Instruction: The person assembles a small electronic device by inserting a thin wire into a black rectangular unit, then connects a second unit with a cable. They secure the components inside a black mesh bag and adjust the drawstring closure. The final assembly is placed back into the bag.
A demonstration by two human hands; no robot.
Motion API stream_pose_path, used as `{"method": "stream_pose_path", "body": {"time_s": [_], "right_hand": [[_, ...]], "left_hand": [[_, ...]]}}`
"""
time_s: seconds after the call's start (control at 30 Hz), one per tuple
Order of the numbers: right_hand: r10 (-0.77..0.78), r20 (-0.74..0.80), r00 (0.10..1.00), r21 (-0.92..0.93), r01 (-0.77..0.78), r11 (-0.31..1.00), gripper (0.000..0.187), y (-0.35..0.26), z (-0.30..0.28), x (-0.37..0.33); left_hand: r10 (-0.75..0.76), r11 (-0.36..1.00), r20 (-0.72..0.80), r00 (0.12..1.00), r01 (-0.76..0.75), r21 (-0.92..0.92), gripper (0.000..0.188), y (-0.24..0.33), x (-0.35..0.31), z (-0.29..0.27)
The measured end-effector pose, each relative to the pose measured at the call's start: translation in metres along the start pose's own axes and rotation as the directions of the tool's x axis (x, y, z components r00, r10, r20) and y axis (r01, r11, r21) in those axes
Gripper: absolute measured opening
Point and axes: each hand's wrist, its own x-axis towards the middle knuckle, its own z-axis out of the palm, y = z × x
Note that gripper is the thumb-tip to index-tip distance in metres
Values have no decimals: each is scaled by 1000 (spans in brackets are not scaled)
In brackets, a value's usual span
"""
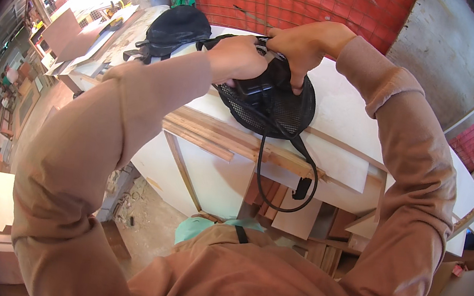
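A black mesh item (pixel 277 108), like a bag or pouch with a buckle and straps, lies on a white tabletop (pixel 345 111). From its near edge a black cable (pixel 259 168) hangs down in a loop over the table's front. My left hand (pixel 240 60) is closed on the item's upper left part, its fingertips partly hidden in the dark fabric. On the upper right edge, my right hand (pixel 305 47) grips the same item, fingers bent and thumb pointing down along it. To the left of my left hand sits a second black fabric item (pixel 177 28), rounded, with straps.
Behind the table hangs a red sheet (pixel 302 5) under a wire grid. Wooden strips (pixel 215 133) run along the table's front, with boards (pixel 297 211) stacked below. A concrete wall (pixel 444 49) rises at the right. Panels (pixel 70 36) lean at the far left.
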Motion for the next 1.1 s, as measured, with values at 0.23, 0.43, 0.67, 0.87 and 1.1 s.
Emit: {"method": "stream_pose_path", "body": {"time_s": [0.23, 0.43, 0.67, 0.87, 1.1], "right_hand": [[-13, -32, 999, -116, 9, 993, 87, -10, -6, -8], [97, 44, 994, -503, -61, 862, 92, -38, 0, 4], [151, 58, 987, -528, -98, 844, 85, -45, 8, 17], [146, -178, 973, -146, -172, 974, 57, -34, 7, -27], [150, -545, 825, 131, -93, 987, 47, -27, 39, -53]], "left_hand": [[322, 937, -111, 940, -299, 180, 52, -27, -32, -42], [412, 882, -172, 895, -345, 320, 62, -39, -61, -33], [557, 784, -264, 788, -393, 480, 92, -64, -56, -2], [618, 780, -260, 742, -537, 321, 99, -76, -30, 9], [648, 759, -308, 697, -556, 339, 93, -80, -10, 14]]}}
